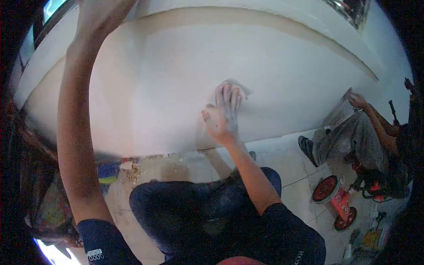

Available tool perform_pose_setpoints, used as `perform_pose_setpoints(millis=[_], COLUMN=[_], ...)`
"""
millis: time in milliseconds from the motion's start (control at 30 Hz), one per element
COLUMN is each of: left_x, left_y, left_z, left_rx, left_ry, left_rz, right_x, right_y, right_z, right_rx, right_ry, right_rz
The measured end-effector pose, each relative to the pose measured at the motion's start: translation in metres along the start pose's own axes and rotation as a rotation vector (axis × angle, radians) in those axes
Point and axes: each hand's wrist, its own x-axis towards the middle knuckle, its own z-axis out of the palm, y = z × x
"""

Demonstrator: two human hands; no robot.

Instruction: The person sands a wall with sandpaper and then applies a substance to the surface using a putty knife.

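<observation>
My right hand [224,110] is pressed against a white wall panel [176,84], its fingers pointing up and its thumb out to the left. Under the fingertips is a small pale sheet [245,92] that looks like sandpaper; a corner of it sticks out at the right, and the fingers cover the rest. Pale dust coats the fingers. At the top left, my left hand [105,14] reaches up to the white ledge [194,8] above the panel. The frame's edge cuts off its fingers.
At the right, another person sits with a hand [357,100] against the wall. A red spool-shaped reel [339,201] lies on the tiled floor [293,185] near them. Debris [132,170] and a blue-and-yellow item [108,172] lie by the wall's foot at left.
</observation>
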Motion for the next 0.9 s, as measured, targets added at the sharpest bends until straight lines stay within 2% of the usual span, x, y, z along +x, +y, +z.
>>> perform_pose_setpoints(millis=[67, 100, 233, 300, 367, 400, 433, 500, 533, 600, 700, 767, 833, 900], left_x=[0.001, 0.004, -0.014, -0.022, -0.029, -0.03, -0.031, -0.031, -0.032, -0.029, -0.028, -0.026, -0.015, -0.007], left_y=[-0.008, -0.034, -0.048, -0.049, -0.054, -0.052, -0.059, -0.056, -0.045, -0.042, -0.044, -0.043, -0.038, -0.039], left_z=[-0.003, 0.006, 0.0, -0.005, -0.012, -0.002, -0.002, -0.007, -0.01, -0.011, -0.007, -0.009, -0.012, -0.006], left_rx=[0.029, 0.126, 0.173, 0.217, 0.131, 0.146, 0.157, -0.011, -0.041, -0.034, -0.013, 0.019, -0.09, -0.106], left_ry=[-0.041, -0.023, 0.11, 0.174, 0.06, 0.169, 0.152, 0.01, 0.078, 0.093, 0.05, 0.03, -0.072, 0.001], left_rz=[-0.102, -0.167, -0.208, -0.201, -0.208, -0.139, -0.133, -0.08, -0.02, -0.058, -0.103, -0.108, -0.156, -0.128], right_x=[0.004, 0.001, 0.014, 0.024, 0.05, 0.055, 0.049, 0.029, 0.017, -0.003, 0.022, 0.038, 0.054, 0.036], right_y=[-0.001, -0.002, 0.008, 0.02, 0.02, 0.017, 0.011, -0.001, -0.008, -0.024, -0.009, -0.005, -0.002, -0.006], right_z=[-0.003, -0.006, -0.012, -0.017, -0.032, -0.034, -0.027, -0.014, -0.003, 0.011, -0.012, -0.035, -0.035, -0.026], right_rx=[-0.002, -0.029, -0.03, -0.128, -0.07, -0.012, 0.003, -0.006, -0.005, 0.097, -0.063, -0.027, 0.002, 0.102], right_ry=[0.002, 0.018, -0.031, 0.217, 0.291, 0.357, 0.346, 0.249, 0.253, 0.089, 0.086, 0.117, 0.177, 0.155], right_rz=[-0.031, -0.06, 0.006, -0.063, -0.022, 0.031, 0.041, -0.032, -0.042, 0.015, -0.065, -0.069, -0.094, 0.018])
